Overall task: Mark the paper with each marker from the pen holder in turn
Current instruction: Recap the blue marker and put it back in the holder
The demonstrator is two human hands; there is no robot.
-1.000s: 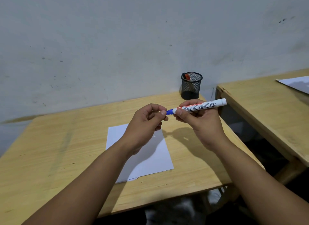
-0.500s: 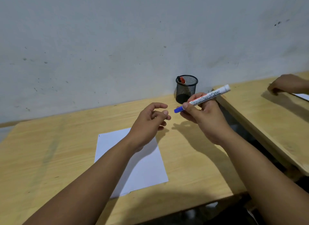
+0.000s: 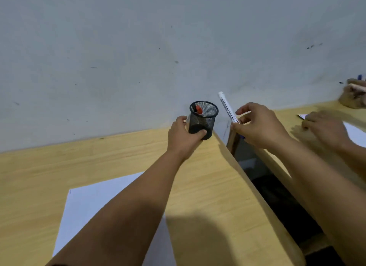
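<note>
A black mesh pen holder (image 3: 204,117) stands at the far right corner of the wooden table (image 3: 208,186), by the wall. My left hand (image 3: 183,137) is wrapped around its lower part. A red-capped marker (image 3: 198,109) leans inside it. My right hand (image 3: 259,125) holds a white board marker (image 3: 227,107) almost upright, its blue cap end down and mostly hidden by my fingers, just right of the holder. A white sheet of paper (image 3: 95,202) lies on the near part of the table, partly under my left forearm.
A second wooden table (image 3: 287,115) stands to the right across a dark gap (image 3: 277,196). Another person's hand (image 3: 324,127) rests there on a white sheet (image 3: 354,133), with a second hand (image 3: 354,95) farther back. A grey wall (image 3: 158,48) rises behind.
My left hand moved from near the marker's cap to the pen holder and took hold of it. My right hand carried the marker toward the holder and turned it upright. The view shifted forward.
</note>
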